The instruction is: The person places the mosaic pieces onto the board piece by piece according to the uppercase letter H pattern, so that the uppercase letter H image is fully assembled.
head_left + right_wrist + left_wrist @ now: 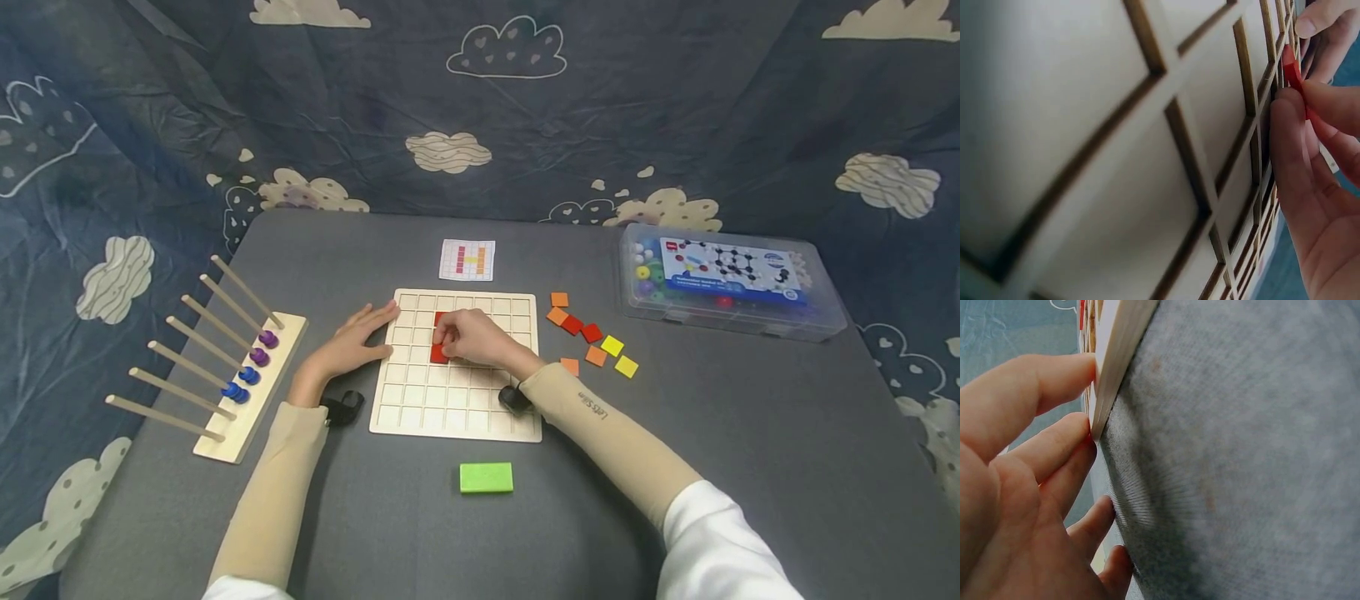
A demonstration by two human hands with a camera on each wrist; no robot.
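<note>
Centrally, a red tile (pixel 1291 65) pinched at a gridded board (pixel 433 417).
The right hand (pixel 476 337) grips it between thumb and fingers mid-frame; the left hand (pixel 348 343), fingers apart, touches the board's left edge. Loose tiles (pixel 572 325) lie right of centre, a pattern card (pixel 467 260) upper middle, a green block (pixel 486 477) lower middle.

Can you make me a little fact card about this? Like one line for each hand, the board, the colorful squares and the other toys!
Left hand: left hand touches the board's left edge
Right hand: right hand pinches a red tile
Board: wooden grid board, red showing beside the right hand; how many tiles is hidden
Loose tiles: loose tiles in orange, red and yellow, right of the board
Card: pattern card beyond the board
Left side: peg rack with purple and blue pieces
Right side: clear plastic box
Near side: green block
</note>
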